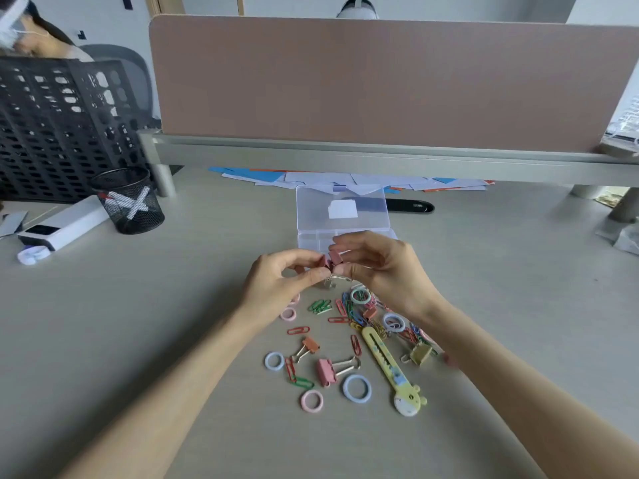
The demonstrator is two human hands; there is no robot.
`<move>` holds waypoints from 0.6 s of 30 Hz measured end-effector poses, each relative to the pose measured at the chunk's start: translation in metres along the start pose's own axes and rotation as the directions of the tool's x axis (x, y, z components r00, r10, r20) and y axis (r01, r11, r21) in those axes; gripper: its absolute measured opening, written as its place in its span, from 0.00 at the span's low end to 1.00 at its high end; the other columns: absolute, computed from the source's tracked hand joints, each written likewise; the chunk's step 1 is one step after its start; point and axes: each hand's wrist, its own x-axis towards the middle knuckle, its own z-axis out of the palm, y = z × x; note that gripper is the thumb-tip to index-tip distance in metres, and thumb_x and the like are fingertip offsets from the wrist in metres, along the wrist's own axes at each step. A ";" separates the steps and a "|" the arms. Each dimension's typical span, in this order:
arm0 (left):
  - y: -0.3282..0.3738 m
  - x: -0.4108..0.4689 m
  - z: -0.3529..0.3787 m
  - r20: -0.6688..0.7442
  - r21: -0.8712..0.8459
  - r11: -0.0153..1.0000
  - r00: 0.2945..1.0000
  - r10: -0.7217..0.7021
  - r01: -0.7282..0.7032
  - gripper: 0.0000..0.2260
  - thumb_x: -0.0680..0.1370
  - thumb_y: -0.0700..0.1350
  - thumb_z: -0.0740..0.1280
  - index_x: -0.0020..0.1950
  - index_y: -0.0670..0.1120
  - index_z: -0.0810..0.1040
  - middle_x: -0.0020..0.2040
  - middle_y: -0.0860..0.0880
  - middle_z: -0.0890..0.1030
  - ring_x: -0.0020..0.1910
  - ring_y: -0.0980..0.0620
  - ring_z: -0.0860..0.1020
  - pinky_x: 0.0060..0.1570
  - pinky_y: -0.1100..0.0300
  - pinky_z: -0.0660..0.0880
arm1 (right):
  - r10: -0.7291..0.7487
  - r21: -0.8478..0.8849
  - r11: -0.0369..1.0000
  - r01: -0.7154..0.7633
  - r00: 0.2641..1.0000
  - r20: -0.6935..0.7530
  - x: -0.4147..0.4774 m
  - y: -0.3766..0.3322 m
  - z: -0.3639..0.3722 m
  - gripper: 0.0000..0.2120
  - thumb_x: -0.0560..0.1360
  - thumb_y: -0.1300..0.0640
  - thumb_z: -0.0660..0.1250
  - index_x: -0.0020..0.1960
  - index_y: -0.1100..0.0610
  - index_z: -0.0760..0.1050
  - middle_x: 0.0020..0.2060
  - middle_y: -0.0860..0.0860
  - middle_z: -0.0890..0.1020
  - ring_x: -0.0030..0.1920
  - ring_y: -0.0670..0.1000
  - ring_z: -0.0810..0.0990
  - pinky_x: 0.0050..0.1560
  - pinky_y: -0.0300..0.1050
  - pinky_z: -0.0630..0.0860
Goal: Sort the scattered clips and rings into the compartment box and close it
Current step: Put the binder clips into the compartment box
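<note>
The clear compartment box [307,236] lies open on the desk, its lid [342,209] folded back. Just in front of it my left hand [276,288] and my right hand [383,267] meet, each pinching a small pink binder clip [333,259]; the two clips touch. Below the hands lie scattered coloured paper clips [320,305], a larger pink binder clip [326,371], an orange binder clip [310,344], a yellow-green binder clip [421,352], and rings: blue [357,388], pink [312,401], pale blue [274,361], mint [359,296].
A yellow giraffe-shaped cutter [390,368] lies among the clips. A black mesh pen cup [129,202], a white device [62,224] and a black mesh rack [52,126] stand at the left. Papers [345,179] lie under the pink partition [380,81]. A person sits beyond at far left.
</note>
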 end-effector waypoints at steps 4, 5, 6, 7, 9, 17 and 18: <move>-0.009 0.027 -0.004 -0.100 0.048 0.997 0.993 0.070 -0.066 0.06 0.70 0.45 0.75 0.45 0.52 0.85 0.45 0.56 0.85 0.46 0.53 0.79 0.53 0.57 0.74 | -0.026 -0.074 0.997 0.019 0.994 -0.102 0.018 0.006 -0.007 0.13 0.68 0.58 0.76 0.51 0.51 0.81 0.47 0.47 0.85 0.48 0.47 0.83 0.55 0.47 0.79; -0.011 0.033 -0.005 -0.121 0.050 0.997 0.990 0.070 -0.064 0.06 0.69 0.45 0.75 0.45 0.51 0.84 0.45 0.55 0.85 0.47 0.54 0.80 0.55 0.57 0.74 | -0.029 -0.093 0.996 0.017 0.992 -0.124 0.022 0.008 -0.009 0.10 0.68 0.57 0.76 0.49 0.50 0.82 0.46 0.46 0.85 0.46 0.48 0.82 0.52 0.49 0.79; -0.013 0.038 -0.006 -0.130 0.051 0.997 0.989 0.066 -0.059 0.06 0.69 0.45 0.75 0.46 0.50 0.84 0.45 0.55 0.85 0.47 0.55 0.80 0.56 0.56 0.75 | -0.016 -0.081 0.997 0.004 0.989 -0.148 0.025 0.009 -0.010 0.08 0.69 0.57 0.76 0.47 0.50 0.82 0.45 0.47 0.85 0.42 0.50 0.81 0.49 0.51 0.80; -0.015 0.043 -0.006 -0.121 0.062 0.996 0.990 0.067 -0.060 0.06 0.69 0.44 0.75 0.46 0.50 0.84 0.45 0.54 0.85 0.48 0.55 0.81 0.57 0.54 0.75 | 0.011 -0.051 0.998 -0.021 0.984 -0.177 0.029 0.011 -0.011 0.07 0.69 0.57 0.75 0.46 0.50 0.82 0.44 0.48 0.85 0.40 0.50 0.81 0.47 0.51 0.80; -0.019 0.052 -0.006 -0.094 0.099 0.993 0.993 0.078 -0.069 0.06 0.70 0.43 0.74 0.46 0.50 0.84 0.45 0.55 0.85 0.49 0.54 0.82 0.59 0.49 0.75 | 0.078 0.016 0.997 -0.077 0.969 -0.233 0.037 0.013 -0.013 0.08 0.69 0.59 0.75 0.46 0.52 0.81 0.45 0.47 0.85 0.39 0.48 0.82 0.47 0.48 0.81; -0.031 0.061 -0.004 -0.100 0.264 0.964 0.993 0.056 -0.028 0.06 0.72 0.45 0.73 0.44 0.57 0.81 0.43 0.59 0.84 0.44 0.54 0.80 0.46 0.63 0.73 | 0.129 0.023 0.992 -0.127 0.988 -0.084 0.065 0.023 -0.005 0.11 0.72 0.63 0.72 0.52 0.55 0.78 0.46 0.50 0.85 0.46 0.48 0.85 0.51 0.44 0.80; -0.031 0.061 -0.005 -0.120 0.274 0.961 0.991 0.064 -0.029 0.05 0.73 0.46 0.73 0.46 0.55 0.81 0.44 0.59 0.84 0.43 0.53 0.79 0.43 0.66 0.71 | 0.118 -0.016 0.993 -0.120 0.989 -0.085 0.066 0.025 -0.003 0.10 0.72 0.63 0.71 0.52 0.55 0.78 0.46 0.49 0.84 0.45 0.47 0.85 0.50 0.43 0.80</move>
